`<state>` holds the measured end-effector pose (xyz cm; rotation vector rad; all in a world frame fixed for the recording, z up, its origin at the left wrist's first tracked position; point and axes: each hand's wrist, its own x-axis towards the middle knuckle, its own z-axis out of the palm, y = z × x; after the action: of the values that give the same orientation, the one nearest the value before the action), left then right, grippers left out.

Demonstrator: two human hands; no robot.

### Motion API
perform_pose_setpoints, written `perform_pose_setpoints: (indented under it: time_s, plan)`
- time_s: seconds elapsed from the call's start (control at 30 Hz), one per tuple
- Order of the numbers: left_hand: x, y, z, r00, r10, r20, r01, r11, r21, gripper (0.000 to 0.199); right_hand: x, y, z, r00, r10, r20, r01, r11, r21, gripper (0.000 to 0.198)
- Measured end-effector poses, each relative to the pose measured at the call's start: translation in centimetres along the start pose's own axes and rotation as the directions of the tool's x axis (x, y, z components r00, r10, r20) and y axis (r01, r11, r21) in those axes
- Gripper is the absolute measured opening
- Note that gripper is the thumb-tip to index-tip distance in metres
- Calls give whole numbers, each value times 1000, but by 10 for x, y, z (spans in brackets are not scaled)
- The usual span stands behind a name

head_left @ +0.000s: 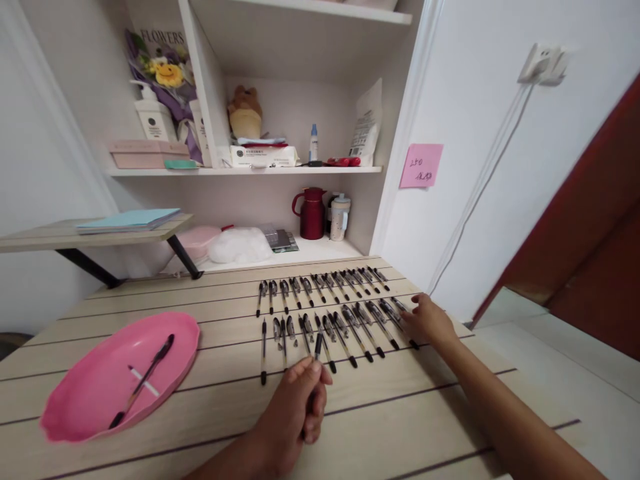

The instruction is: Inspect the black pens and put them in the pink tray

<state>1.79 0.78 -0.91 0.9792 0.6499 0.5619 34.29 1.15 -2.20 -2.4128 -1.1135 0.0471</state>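
My left hand is closed around a black pen, whose dark end points up and away from me. Just beyond it lies a front row of black-and-clear pens, several with clear caps and small tips beside them. At the right end of this row, my right hand has its fingers curled over the last pieces, by a clear pen part. What those fingers grip is hidden. A second row of similar pens lies farther back.
Left on the striped table sits a pink tray holding a black pen and a white stick. A raised stand carries papers. Behind are shelves with a red jug and a cup.
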Motion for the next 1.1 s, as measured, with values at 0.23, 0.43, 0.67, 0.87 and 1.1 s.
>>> perform_pose_setpoints:
  time_s: [0.23,0.43,0.67,0.87,1.1]
  plan:
    - [-1,-2,0,999,-9,30,6,996,94,29,4,10,22,999,18,-48,-24,990,-139,44]
    - [-1,-2,0,996,-46,80,35,990,133,28,-22,13,-1,1000,13,6,-13,988,152,29]
    - [-5,-3,3,986,-84,143,53,976,213,31,-108,-68,-29,945,-221,241,-124,439,890,25]
    - [-9,-1,4,983,-75,169,39,976,212,30,-132,-106,-29,943,-254,213,-139,281,950,26]
    - [-9,-1,2,981,-65,185,20,972,234,31,-137,-109,-27,918,-313,244,-121,366,923,26]
